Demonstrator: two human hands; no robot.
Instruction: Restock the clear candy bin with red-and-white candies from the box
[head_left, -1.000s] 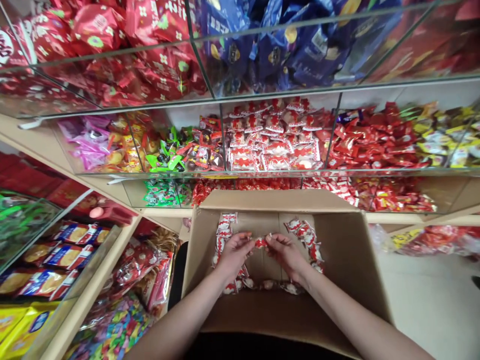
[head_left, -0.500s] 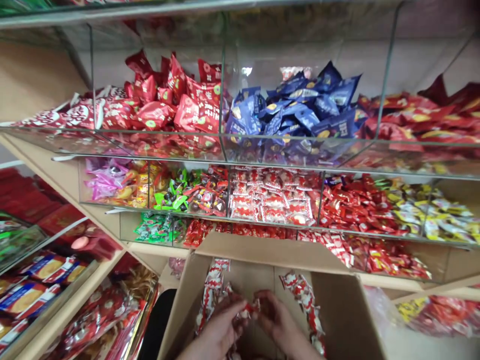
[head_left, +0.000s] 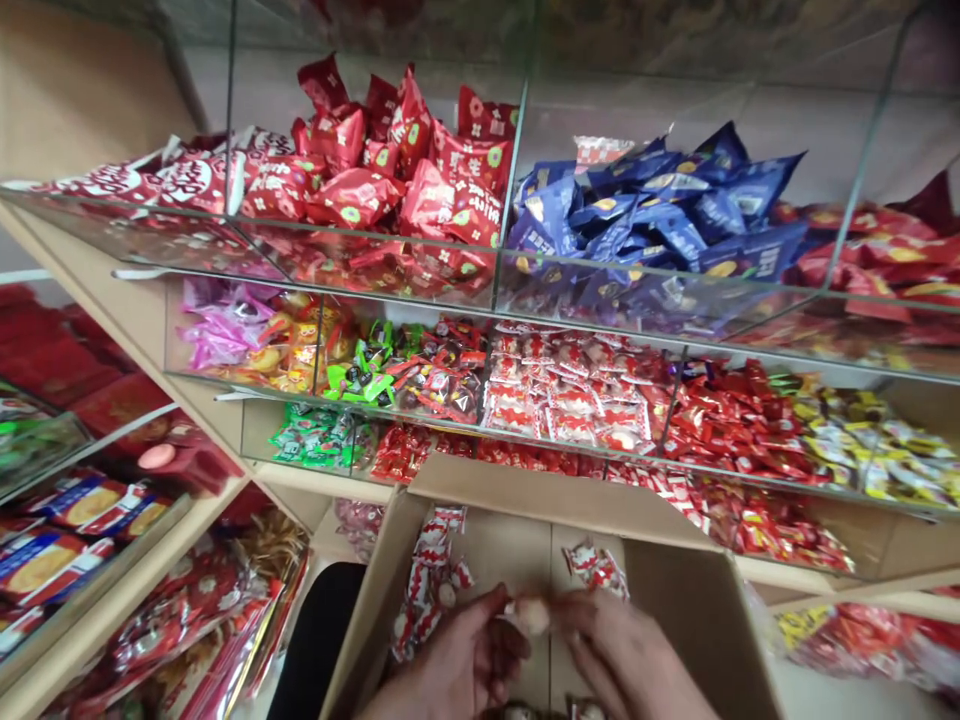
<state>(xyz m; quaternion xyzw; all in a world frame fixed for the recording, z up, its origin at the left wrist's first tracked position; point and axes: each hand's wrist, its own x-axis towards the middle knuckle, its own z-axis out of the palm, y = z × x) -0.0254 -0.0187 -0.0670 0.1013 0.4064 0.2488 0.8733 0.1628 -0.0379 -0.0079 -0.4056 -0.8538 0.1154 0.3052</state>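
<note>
Between my two hands is a small wrapped candy (head_left: 529, 613), pale with some red, blurred by motion. My left hand (head_left: 469, 650) pinches its left end between thumb and finger, the other fingers curled. From the other side, my right hand (head_left: 630, 645) has its fingertips closed at the candy's right end, somewhat smeared. Both hands are over an open cardboard box (head_left: 517, 492). Inside it, red-and-white wrapped candies (head_left: 431, 575) lie in a strip along the left side. More of these candies (head_left: 598, 566) lie to the right, partly covered by my right hand.
Behind the box, clear bins hold red-and-white candies (head_left: 574, 385), red packets (head_left: 352, 170), blue packets (head_left: 660, 205) and green-wrapped sweets (head_left: 319, 435). At left, a wooden shelf edge (head_left: 187, 550) slopes down beside packaged goods (head_left: 56, 555). A bagged red bundle (head_left: 877, 640) lies low at right.
My view has shifted, so the upper bins appear larger and further right. Both hands have moved slightly right with a candy between them. My right hand now covers more of the right-hand candies.
</note>
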